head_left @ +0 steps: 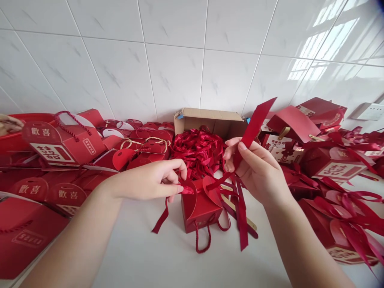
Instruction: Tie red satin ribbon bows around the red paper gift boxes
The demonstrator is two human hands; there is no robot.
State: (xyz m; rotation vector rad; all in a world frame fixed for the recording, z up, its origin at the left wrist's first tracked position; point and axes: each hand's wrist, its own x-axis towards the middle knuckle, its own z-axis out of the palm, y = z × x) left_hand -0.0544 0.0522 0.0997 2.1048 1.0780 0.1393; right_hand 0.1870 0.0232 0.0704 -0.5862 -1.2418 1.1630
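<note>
A small red gift box (201,208) stands on the white table in front of me, its rope handle drooping over the near side. Dark red ribbon (256,122) passes through its top flaps. Fingers of my left hand (156,180) pinch the ribbon at the box's left flap, and a short tail hangs below them. To the right, raised above the box, my right hand (255,166) grips the ribbon's other length between thumb and fingers, one end pointing up. More ribbon and several flat gold and red strips (240,212) lie under this hand.
A cardboard carton (207,116) by the tiled wall holds a heap of red ribbons (199,150). Red gift boxes (64,144) crowd the left; ribbon-tied boxes (339,164) pile up on the right. Another person's hand (10,124) shows at the far left by a red basin (36,117).
</note>
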